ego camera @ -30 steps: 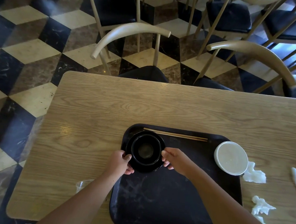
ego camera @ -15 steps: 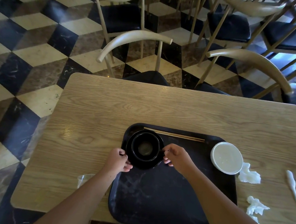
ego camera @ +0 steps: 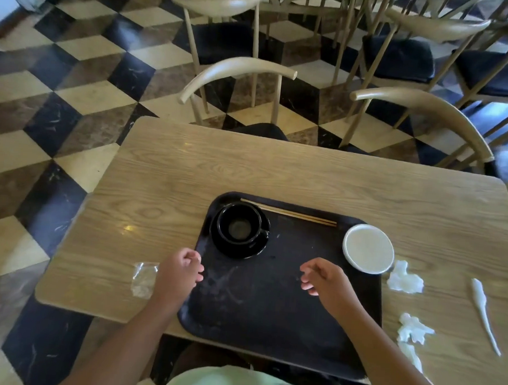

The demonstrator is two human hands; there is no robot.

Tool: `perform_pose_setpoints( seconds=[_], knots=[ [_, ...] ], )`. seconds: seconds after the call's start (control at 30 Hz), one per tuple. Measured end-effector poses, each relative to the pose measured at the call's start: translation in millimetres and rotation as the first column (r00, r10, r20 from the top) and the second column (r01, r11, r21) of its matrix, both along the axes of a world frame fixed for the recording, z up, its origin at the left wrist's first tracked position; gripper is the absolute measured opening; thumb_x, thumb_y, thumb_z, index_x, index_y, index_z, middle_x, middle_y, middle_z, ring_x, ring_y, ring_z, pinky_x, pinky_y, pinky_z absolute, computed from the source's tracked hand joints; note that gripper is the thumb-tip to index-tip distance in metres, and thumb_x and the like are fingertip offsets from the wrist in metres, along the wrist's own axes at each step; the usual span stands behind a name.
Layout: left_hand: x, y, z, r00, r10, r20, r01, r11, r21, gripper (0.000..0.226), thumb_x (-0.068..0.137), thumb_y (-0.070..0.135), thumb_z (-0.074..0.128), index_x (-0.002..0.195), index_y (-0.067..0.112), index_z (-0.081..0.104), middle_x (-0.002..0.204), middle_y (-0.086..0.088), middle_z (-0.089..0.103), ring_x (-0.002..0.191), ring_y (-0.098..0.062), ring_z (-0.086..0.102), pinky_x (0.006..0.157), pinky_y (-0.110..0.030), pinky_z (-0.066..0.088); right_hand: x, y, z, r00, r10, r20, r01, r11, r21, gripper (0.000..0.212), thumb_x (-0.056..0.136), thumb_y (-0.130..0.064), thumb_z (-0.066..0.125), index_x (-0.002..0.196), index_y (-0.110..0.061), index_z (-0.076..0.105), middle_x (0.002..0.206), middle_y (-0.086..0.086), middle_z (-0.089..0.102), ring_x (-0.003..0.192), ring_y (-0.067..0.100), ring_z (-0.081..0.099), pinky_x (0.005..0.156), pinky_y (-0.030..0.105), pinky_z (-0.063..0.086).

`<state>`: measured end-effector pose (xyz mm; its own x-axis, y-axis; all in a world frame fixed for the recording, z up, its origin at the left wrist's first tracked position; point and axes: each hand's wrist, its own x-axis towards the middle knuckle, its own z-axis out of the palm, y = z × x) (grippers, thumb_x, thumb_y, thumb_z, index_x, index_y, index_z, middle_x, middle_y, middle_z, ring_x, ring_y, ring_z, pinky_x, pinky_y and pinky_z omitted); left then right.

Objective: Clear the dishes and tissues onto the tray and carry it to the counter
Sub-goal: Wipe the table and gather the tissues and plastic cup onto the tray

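Nearest the camera, both hands hover empty with loosely curled fingers over a black tray [ego camera: 269, 312] on the wooden surface [ego camera: 307, 180]: the left hand [ego camera: 179, 272] at the tray's left edge, the right hand [ego camera: 327, 281] above its middle. Crumpled tissues [ego camera: 405, 280] and a white spoon [ego camera: 482, 310] lie right of the tray, a clear wrapper [ego camera: 144, 278] left of it. Farther back on the tray sit a black cup on its saucer [ego camera: 239, 230], a white dish [ego camera: 368, 248] and chopsticks [ego camera: 290, 215].
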<state>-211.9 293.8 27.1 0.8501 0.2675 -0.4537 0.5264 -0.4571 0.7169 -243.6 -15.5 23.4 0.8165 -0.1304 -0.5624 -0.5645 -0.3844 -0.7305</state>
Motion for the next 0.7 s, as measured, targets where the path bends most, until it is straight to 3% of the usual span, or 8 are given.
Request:
perform_pose_setpoints(
  seconds=[0.1,0.27,0.4,0.53,0.6,0.7],
  knots=[
    [-24,11,-4,0.996,-0.06,0.06,0.052,0.991,0.127,0.014,0.094,0.022,0.056,0.082,0.026,0.062,0.073,0.002,0.073,0.067,-0.016,0.071,0.071,-0.044,0.06,-34,-23,-6,0.999,-0.006,0.035,0.008,0.998,-0.068,0.024,0.095,-0.011,0.056,0.086,-0.029,0.069,0.077,0.002,0.072,0.077,0.021,0.071,0.079,0.045,0.058],
    [-49,34,-2,0.955,-0.213,0.208,0.098,0.884,0.457,0.013,0.093,0.02,0.06,0.097,0.011,0.07,0.084,-0.006,0.071,0.076,-0.022,0.064,0.067,-0.034,0.048,-84,-61,-9,0.984,0.012,0.179,0.04,0.958,-0.283,0.025,0.093,-0.01,0.06,0.092,-0.035,0.065,0.082,-0.008,0.071,0.079,0.01,0.067,0.069,0.025,0.05],
    [-53,59,-12,0.94,-0.179,0.29,0.005,0.858,0.514,0.018,0.09,0.019,0.059,0.104,0.01,0.067,0.094,-0.008,0.068,0.086,-0.027,0.061,0.071,-0.04,0.048,-110,-93,-12,0.958,-0.088,0.275,0.193,0.904,-0.382,0.02,0.091,-0.01,0.061,0.102,-0.025,0.069,0.096,-0.004,0.07,0.082,0.019,0.068,0.075,0.036,0.053],
    [-54,72,-25,0.978,-0.018,0.21,-0.101,0.832,0.546,0.037,0.086,0.018,0.065,0.12,0.007,0.055,0.117,-0.021,0.058,0.108,-0.039,0.051,0.085,-0.051,0.046,-142,-126,-16,0.937,-0.159,0.312,0.3,0.825,-0.479,0.021,0.088,-0.006,0.066,0.1,-0.023,0.069,0.1,0.001,0.067,0.08,0.028,0.066,0.072,0.04,0.054],
    [-54,73,-28,0.988,0.045,0.15,-0.121,0.823,0.555,0.048,0.085,0.023,0.067,0.127,0.011,0.046,0.13,-0.024,0.048,0.12,-0.042,0.043,0.089,-0.056,0.045,-154,-137,-24,0.948,-0.168,0.272,0.295,0.784,-0.546,0.024,0.087,-0.008,0.069,0.108,-0.02,0.068,0.106,0.006,0.064,0.09,0.032,0.062,0.076,0.041,0.051],
    [-55,76,-35,0.996,0.041,0.079,-0.079,0.819,0.568,0.066,0.08,0.025,0.074,0.133,0.016,0.036,0.14,-0.023,0.036,0.127,-0.045,0.035,0.097,-0.06,0.043,-165,-147,-36,0.97,-0.155,0.189,0.24,0.742,-0.625,0.038,0.085,-0.015,0.073,0.121,-0.018,0.061,0.119,0.015,0.057,0.112,0.038,0.055,0.091,0.052,0.051]
  ],
)
